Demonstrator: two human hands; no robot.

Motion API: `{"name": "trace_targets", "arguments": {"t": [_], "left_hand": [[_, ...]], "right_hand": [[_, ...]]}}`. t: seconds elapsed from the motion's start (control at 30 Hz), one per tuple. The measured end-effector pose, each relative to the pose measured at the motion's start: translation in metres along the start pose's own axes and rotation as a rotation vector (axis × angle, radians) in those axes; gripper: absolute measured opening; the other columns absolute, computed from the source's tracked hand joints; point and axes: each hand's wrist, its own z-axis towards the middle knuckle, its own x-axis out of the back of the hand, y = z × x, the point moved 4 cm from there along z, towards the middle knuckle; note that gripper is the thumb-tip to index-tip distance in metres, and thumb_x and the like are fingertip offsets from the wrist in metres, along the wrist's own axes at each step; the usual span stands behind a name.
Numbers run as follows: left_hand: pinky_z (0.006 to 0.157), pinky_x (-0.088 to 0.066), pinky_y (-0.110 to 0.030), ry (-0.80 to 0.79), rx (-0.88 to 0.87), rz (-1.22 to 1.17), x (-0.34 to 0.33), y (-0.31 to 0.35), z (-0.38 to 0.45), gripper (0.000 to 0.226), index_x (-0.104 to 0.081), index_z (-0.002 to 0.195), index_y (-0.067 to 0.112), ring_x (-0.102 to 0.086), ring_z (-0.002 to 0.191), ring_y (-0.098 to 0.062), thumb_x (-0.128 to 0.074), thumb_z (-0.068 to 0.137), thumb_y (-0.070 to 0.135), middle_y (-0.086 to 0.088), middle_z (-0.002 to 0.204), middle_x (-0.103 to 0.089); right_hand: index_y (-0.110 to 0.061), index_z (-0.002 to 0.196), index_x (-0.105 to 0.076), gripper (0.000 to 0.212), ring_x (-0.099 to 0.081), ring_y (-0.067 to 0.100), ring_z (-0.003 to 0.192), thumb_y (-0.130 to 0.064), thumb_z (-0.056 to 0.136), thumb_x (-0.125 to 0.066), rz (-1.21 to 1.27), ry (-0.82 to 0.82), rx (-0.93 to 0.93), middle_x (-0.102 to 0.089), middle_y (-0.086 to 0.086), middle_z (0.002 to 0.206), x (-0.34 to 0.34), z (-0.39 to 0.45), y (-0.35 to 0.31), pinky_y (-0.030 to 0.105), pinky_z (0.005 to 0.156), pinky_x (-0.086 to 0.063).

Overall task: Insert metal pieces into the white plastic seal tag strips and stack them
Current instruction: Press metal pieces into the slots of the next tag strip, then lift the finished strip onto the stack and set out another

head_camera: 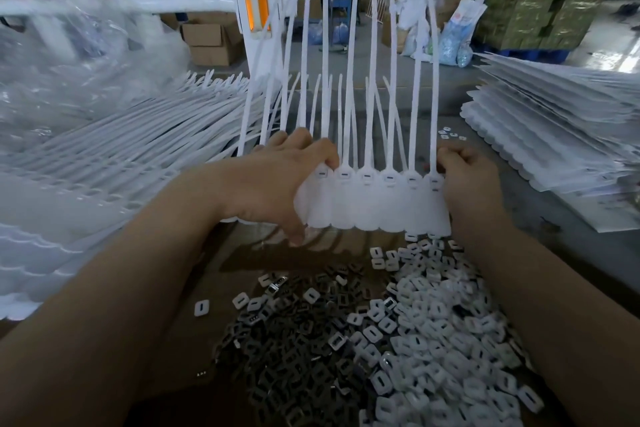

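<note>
Head view: the left hand (277, 184) grips the left end of a joined strip of white seal tags (374, 204), thumb below and fingers curled over the top edge, so the leftmost tag heads are hidden behind the knuckles. The right hand (464, 180) pinches the strip's right end, its fingertips tucked behind the last tag and out of sight. The strip is held upright just above the surface (221, 253), with six tag heads showing in a row, each with a small slot; whether a metal piece sits in each slot is too small to tell. The long tails (349, 80) rise from the heads and fan upward, some running out past the top of the frame.

Below the strip lies a heap of loose pieces (398, 333), dark metal ones toward the left, white ones toward the right, cut off by the bottom edge. A stack of tag strips (561, 135) sits at the right, partly out of frame. More strips (121, 149) spread at the left, blurred under clear plastic wrap (69, 55). Both forearms cover the lower corners.
</note>
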Motion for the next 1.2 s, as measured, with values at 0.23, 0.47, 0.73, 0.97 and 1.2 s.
{"name": "trace_targets", "arguments": {"t": [0.23,0.47,0.73,0.97,1.2], "left_hand": [[0.096,-0.033,-0.035,0.060,0.045,-0.044,-0.007,-0.019,0.007,0.088,-0.032,0.138,0.042,-0.027,0.119,-0.013,-0.084,0.068,0.032,0.010,0.122,-0.033],[0.113,-0.029,-0.043,0.015,0.112,-0.130,-0.019,-0.030,0.011,0.091,-0.031,0.149,0.038,-0.023,0.129,-0.012,-0.082,0.075,0.030,0.015,0.125,-0.028],[0.112,-0.024,-0.029,-0.050,0.083,-0.159,-0.032,-0.034,0.016,0.066,-0.040,0.146,0.037,-0.034,0.133,-0.009,-0.071,0.088,0.032,0.009,0.145,-0.036],[0.116,-0.024,-0.046,0.168,0.217,0.017,-0.033,-0.040,0.020,0.064,-0.047,0.141,0.038,-0.035,0.137,-0.015,-0.070,0.082,0.051,0.009,0.146,-0.041],[0.112,-0.012,-0.047,0.331,0.206,0.025,-0.026,-0.028,0.017,0.046,-0.057,0.116,0.051,-0.021,0.136,-0.014,-0.074,0.074,0.055,0.012,0.139,-0.037]], "right_hand": [[0.000,0.096,-0.063,0.032,-0.057,0.030,0.080,-0.030,0.097,-0.051,-0.027,-0.070,-0.003,-0.063,0.023,0.095,-0.006,-0.006,-0.005,0.039,0.082,-0.050],[-0.023,0.126,-0.058,0.030,-0.052,0.001,0.080,-0.018,0.097,-0.056,-0.198,-0.161,0.121,-0.051,-0.018,0.091,-0.013,-0.003,0.004,0.015,0.061,-0.040],[-0.020,0.134,-0.056,0.036,-0.050,-0.004,0.073,-0.026,0.098,-0.057,-0.368,-0.126,0.185,-0.052,-0.008,0.098,-0.015,0.005,0.011,0.008,0.056,-0.036],[-0.023,0.137,-0.052,0.044,-0.049,0.027,0.125,-0.041,0.097,-0.051,-0.577,-0.169,0.247,-0.057,0.007,0.135,-0.016,-0.002,0.005,0.041,0.108,-0.037],[-0.042,0.110,-0.064,0.039,-0.032,0.030,0.124,-0.066,0.080,-0.061,-0.872,-0.082,0.528,-0.049,0.002,0.127,-0.018,-0.021,-0.011,0.044,0.098,-0.025]]}}
